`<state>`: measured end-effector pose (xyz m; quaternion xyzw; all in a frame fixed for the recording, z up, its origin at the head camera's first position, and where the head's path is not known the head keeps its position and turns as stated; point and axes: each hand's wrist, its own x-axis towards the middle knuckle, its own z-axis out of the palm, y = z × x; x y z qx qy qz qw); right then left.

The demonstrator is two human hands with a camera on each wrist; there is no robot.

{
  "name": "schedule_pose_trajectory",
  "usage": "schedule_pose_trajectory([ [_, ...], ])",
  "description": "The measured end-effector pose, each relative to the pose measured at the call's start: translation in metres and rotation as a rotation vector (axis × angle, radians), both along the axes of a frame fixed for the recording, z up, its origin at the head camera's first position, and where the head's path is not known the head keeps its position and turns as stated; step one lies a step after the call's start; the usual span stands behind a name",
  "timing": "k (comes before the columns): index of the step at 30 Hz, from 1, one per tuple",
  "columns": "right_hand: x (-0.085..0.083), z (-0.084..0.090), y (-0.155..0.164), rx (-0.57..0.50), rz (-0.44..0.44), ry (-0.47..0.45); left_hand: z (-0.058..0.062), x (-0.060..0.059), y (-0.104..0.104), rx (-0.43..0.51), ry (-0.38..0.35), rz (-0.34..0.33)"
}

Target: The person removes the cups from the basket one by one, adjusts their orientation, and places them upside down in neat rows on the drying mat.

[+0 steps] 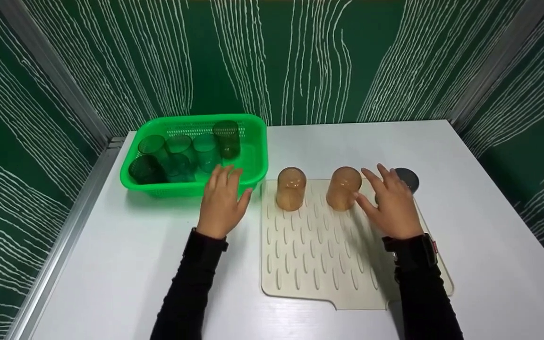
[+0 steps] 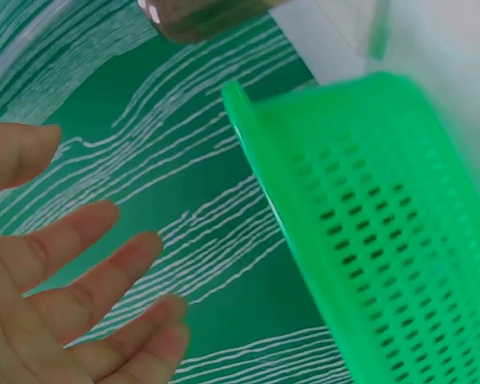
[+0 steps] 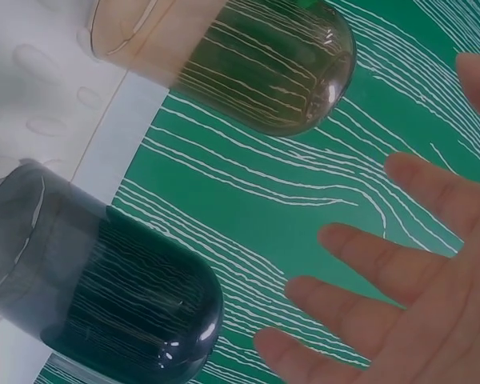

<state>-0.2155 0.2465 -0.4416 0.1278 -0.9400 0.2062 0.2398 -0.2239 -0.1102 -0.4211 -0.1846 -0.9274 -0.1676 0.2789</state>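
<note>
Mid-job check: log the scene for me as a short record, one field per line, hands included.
Basket: green, at left, several cups inside
Mat: pale, ridged, right of the basket
Amber cups: two, upside down on the mat
Left hand: holding nothing, near the basket's front rim
Right hand: holding nothing, beside the right amber cup
Gray cup: upside down, partly hidden by the right hand

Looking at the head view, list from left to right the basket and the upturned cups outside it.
Green perforated plastic basket → translucent amber round-ended cup → second translucent amber round-ended cup → translucent dark grey round-ended cup.
</note>
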Motion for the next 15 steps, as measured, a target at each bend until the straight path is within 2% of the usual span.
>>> schedule_pose_trajectory([
  [2,0.0,0.001,0.001,-0.007,0.002,0.006,0.009,-0.01,-0.002,-0.057,-0.049,0.022],
  [8,0.003,0.002,0.004,-0.003,-0.008,0.014,0.037,-0.045,-0.009,-0.182,-0.274,0.077],
  [15,0.005,0.001,0.003,-0.006,0.006,0.02,0.05,-0.082,-0.029,-0.221,-0.486,0.15],
])
